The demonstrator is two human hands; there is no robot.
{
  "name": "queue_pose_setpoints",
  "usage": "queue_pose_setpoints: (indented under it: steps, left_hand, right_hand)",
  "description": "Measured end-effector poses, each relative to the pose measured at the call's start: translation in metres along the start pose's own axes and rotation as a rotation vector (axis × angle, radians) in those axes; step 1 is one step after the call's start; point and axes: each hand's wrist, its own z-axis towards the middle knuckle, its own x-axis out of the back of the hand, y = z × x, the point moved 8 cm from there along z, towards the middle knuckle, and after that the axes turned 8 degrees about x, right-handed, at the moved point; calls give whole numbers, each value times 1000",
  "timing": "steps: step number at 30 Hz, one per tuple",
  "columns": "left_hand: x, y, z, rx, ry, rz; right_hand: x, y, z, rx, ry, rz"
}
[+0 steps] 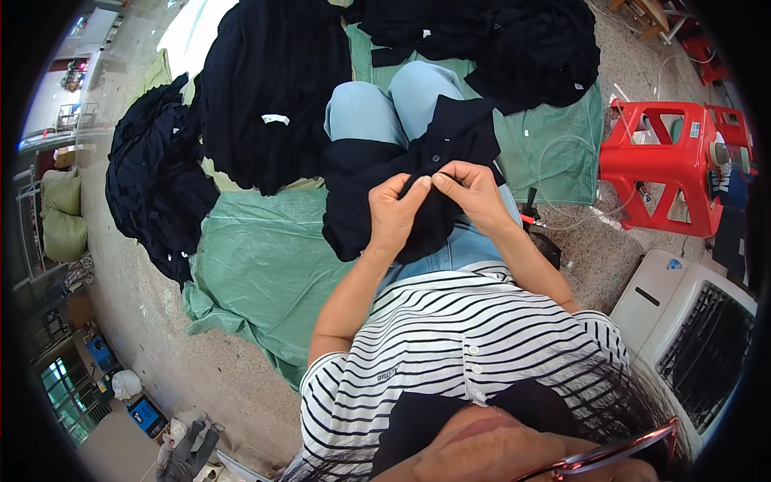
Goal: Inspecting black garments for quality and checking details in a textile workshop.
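Note:
A dark navy garment [353,173] with a small round button [436,158] lies across my lap, over light blue jeans. My left hand [393,210] pinches the garment's cloth between thumb and forefinger. Right beside it, my right hand [472,194] pinches the same cloth, the two thumb tips nearly touching just below the button. Whatever small part lies between the fingertips is hidden.
Piles of dark garments lie ahead [269,80], at the left [152,177] and at the far right [538,48], on green sheeting [265,265]. To the right stand a red plastic stool [662,169] and a white air cooler [658,301]. A thin clear tube [578,222] loops near the stool.

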Motion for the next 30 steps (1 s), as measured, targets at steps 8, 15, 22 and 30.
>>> queue_pose_setpoints:
  steps: [8,15,22,30]
  left_hand:
    - [-4,-3,14,350,-226,-61]
    - [-30,37,22,17,-182,47]
    - [-10,31,24,-117,25,-18]
    - [-20,39,16,-148,-161,214]
  right_hand:
    - [-27,-67,-28,522,-47,-603]
    - [-40,-47,-30,519,-111,-916]
    - [-7,-64,-23,370,-189,-823]
    - [-5,-88,-28,706,68,-811]
